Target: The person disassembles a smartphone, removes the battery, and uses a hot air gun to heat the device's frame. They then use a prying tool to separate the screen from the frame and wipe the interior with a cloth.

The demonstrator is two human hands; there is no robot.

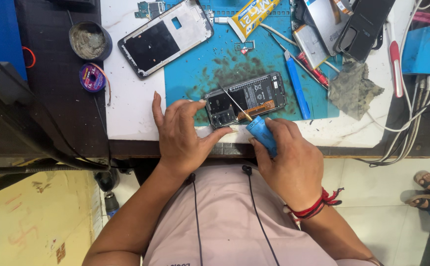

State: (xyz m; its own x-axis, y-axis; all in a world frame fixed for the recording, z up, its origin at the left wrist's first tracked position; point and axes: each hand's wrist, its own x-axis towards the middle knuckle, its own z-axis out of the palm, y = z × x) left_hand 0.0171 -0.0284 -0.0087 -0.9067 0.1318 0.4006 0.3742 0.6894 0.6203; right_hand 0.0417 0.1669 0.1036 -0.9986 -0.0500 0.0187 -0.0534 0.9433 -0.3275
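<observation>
Right hand (289, 162) gripping blue screwdriver (262, 134), tip on opened phone (247, 99), left hand (183, 135) spread, steadying phone's near left corner, on worktop (131, 98)

A single head-worn camera looks steeply down from above the person's own chest, seen along the bottom of the frame, and faces outward across the worktop (126, 106), whose far side runs off the top edge. The view sits close: the left hand (181, 135) and right hand (289, 162) fill the centre, with the opened phone (247, 98) just above them. Floor shows at lower left and lower right, where another person's sandalled feet (424, 189) enter near the right edge.
</observation>
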